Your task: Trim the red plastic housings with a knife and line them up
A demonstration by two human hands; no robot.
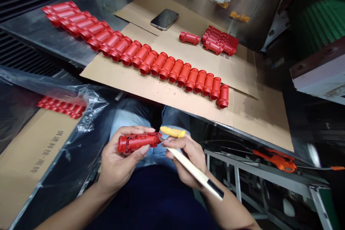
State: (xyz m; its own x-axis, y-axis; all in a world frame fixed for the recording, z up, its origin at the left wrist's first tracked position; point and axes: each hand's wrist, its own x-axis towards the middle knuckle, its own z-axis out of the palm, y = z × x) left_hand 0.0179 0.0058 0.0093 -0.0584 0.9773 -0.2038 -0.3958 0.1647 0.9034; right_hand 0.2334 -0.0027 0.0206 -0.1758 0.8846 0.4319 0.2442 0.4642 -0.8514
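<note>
- My left hand grips a red tube,
- my right hand holds a knife to its end,
- more tubes line the table's near edge!

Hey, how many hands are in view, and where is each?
2: left hand, lower centre, holding a red part; right hand, beside it, gripping a cream-handled knife. No others show.

Glossy plastic housing, matt cardboard sheet, smooth worktop, apparently metal.
</note>
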